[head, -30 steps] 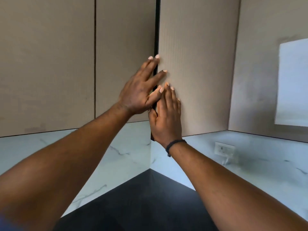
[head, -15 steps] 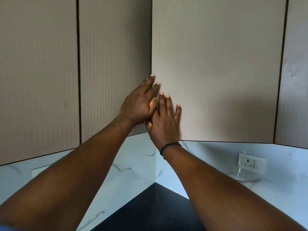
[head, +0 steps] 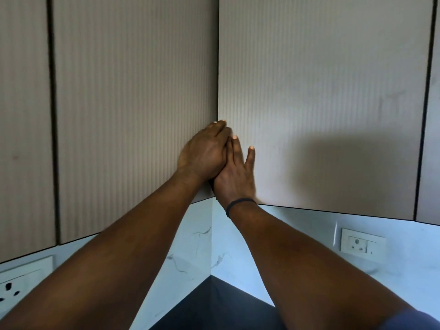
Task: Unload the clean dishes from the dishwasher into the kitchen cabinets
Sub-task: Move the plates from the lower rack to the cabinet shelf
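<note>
Corner of the upper cabinets, seen from below. Your left hand (head: 202, 154) and right hand (head: 235, 172) lie flat against the right corner door (head: 321, 103), just beside the seam where it meets the left corner door (head: 135, 115). Both hands are open, fingers straight, with nothing gripped; the left hand overlaps the back of the right. The palms sit near the door's free edge and low on the panel, probably because a push there carries best against the hinges and seats the door flush. No gap shows at the seam, so the door appears fully shut. The doors show no handles, which may explain why you press on the face and do not pull.

A dark band (head: 239, 203) circles your right wrist. Below the cabinets runs a pale marbled backsplash (head: 195, 253); a white socket (head: 363, 244) is mounted on its right wall and another socket (head: 21, 284) on its left wall. A wedge of dark counter (head: 214, 303) fills the corner between your forearms.

The dishes and the dishwasher are not in view; whatever has been stowed is hidden behind the doors, so how much of the load remains cannot be judged. With this cabinet closed, the next step is likely a return to the dishwasher.

No brand, label or legible writing appears on any surface.
</note>
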